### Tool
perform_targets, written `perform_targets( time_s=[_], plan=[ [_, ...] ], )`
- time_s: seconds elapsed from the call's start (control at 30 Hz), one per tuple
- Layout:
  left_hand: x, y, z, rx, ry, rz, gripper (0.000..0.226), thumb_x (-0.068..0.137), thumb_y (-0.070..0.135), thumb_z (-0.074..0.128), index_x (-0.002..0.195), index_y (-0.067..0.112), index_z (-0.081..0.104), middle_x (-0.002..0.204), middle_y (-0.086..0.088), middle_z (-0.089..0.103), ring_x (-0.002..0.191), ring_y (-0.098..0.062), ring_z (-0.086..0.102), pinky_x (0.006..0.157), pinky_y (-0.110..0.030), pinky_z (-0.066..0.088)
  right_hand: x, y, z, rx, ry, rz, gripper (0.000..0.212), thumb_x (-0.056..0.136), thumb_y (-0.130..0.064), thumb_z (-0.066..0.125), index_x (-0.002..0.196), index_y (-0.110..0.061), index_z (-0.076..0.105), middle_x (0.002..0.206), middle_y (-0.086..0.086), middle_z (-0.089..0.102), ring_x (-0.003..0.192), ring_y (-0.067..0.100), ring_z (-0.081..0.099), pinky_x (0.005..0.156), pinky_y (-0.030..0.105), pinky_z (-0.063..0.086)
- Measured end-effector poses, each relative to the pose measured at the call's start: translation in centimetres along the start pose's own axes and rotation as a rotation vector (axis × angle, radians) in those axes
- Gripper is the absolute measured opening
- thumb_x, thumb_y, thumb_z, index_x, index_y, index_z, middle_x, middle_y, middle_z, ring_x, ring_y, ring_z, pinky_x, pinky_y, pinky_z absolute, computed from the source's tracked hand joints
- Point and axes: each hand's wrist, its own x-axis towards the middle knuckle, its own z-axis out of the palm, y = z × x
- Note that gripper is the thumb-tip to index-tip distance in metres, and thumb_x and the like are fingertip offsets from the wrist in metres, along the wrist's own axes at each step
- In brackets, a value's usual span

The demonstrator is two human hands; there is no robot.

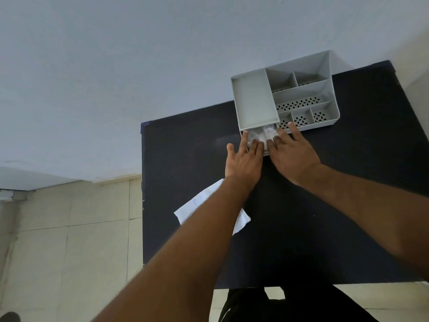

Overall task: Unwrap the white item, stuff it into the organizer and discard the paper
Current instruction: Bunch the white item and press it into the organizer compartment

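The white crinkled plastic-wrapped item (260,134) lies in the pulled-out low drawer (266,151) at the near left corner of the grey plastic compartment organizer (255,98); it is bunched and fills the drawer's open part. The left hand (243,163) lies flat with straight, spread fingers, the fingertips pressing on the item's left half. The right hand (294,156) is flat as well, its fingers straight, some pressing on the item's right half and one reaching to the organizer's perforated front compartments; neither of the hands grips anything. The organizer stands at the far edge of the dark matte surface (325,228), its top tray and divided sections showing nothing inside. On the near side of the organizer, well apart from it, a creased white sheet of paper (197,205) lies on the surface, partly hidden under the left forearm. Behind the organizer is a pale blue-grey wall (116,66); to its left and lower lies a beige tiled floor (69,240).
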Motion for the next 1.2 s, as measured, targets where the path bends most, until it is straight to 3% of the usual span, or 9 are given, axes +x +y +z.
perform_targets(
  time_s=[0.23,0.43,0.57,0.73,0.87,0.93,1.03,1.2],
  plan=[
    [-0.2,0.3,-0.6,-0.052,0.037,-0.004,0.057,0.106,0.031,0.038,0.157,0.016,0.020,0.166,-0.005,0.022,0.155,-0.032,-0.005,0.112,-0.060,0.021,0.2,-0.4,-0.2,0.032,-0.022,0.008,0.059,0.104,-0.039,0.032,0.153,-0.005,0.028,0.154,0.012,0.044,0.154,0.030,0.012,0.123,0.055,0.000],
    [0.6,0.2,-0.2,-0.061,-0.014,-0.013,0.063,0.105,0.030,0.037,0.160,0.015,0.010,0.169,-0.006,0.010,0.155,-0.030,-0.011,0.114,-0.058,0.020,0.5,0.0,-0.2,0.089,-0.036,-0.020,0.062,0.105,-0.037,0.029,0.157,-0.007,0.017,0.164,0.011,0.026,0.155,0.027,0.007,0.124,0.052,-0.001],
    [0.9,0.1,-0.3,-0.057,-0.021,-0.005,0.062,0.105,0.030,0.036,0.160,0.014,0.010,0.168,-0.006,0.012,0.155,-0.029,-0.008,0.115,-0.057,0.020,1.0,0.1,-0.5,0.076,-0.052,-0.035,0.062,0.105,-0.037,0.028,0.158,-0.006,0.015,0.165,0.012,0.024,0.155,0.026,0.010,0.122,0.050,-0.002],
    [0.4,0.0,-0.8,-0.066,0.093,0.009,0.059,0.104,0.030,0.043,0.157,0.016,0.021,0.167,-0.007,0.016,0.155,-0.030,0.001,0.113,-0.055,0.023,0.9,0.1,0.2,0.119,0.001,-0.025,0.061,0.104,-0.036,0.032,0.157,-0.007,0.019,0.164,0.011,0.027,0.155,0.025,0.010,0.123,0.051,-0.001],
    [0.0,-0.2,-1.1,-0.024,0.195,-0.012,0.049,0.099,0.029,0.053,0.146,0.019,0.042,0.162,-0.010,0.020,0.151,-0.033,0.013,0.108,-0.055,0.029,0.6,0.3,0.7,0.164,0.087,-0.021,0.057,0.103,-0.031,0.037,0.154,-0.008,0.028,0.160,0.012,0.035,0.154,0.027,0.015,0.123,0.051,-0.001],
    [0.2,-0.6,-1.0,-0.004,0.195,-0.039,0.044,0.097,0.030,0.055,0.140,0.021,0.050,0.164,-0.010,0.015,0.151,-0.036,0.009,0.108,-0.057,0.029,0.6,0.6,0.6,0.186,0.135,-0.001,0.055,0.101,-0.030,0.041,0.152,-0.010,0.034,0.156,0.011,0.042,0.153,0.028,0.020,0.122,0.053,-0.001],
    [0.8,-1.4,-0.5,0.014,0.177,-0.041,0.042,0.097,0.034,0.057,0.138,0.028,0.052,0.168,-0.010,-0.008,0.153,-0.040,-0.012,0.110,-0.060,0.024,0.8,0.8,0.4,0.197,0.181,0.009,0.052,0.099,-0.029,0.049,0.147,-0.011,0.044,0.147,0.010,0.054,0.149,0.030,0.029,0.121,0.055,0.001],
    [1.9,-2.0,-0.4,-0.007,0.138,-0.038,0.048,0.097,0.039,0.053,0.145,0.039,0.047,0.167,-0.009,-0.020,0.150,-0.041,-0.024,0.112,-0.063,0.020,1.4,0.0,0.3,0.214,0.195,0.007,0.039,0.095,-0.025,0.052,0.128,-0.006,0.061,0.124,0.020,0.068,0.134,0.039,0.046,0.119,0.058,0.020]
  ],
)
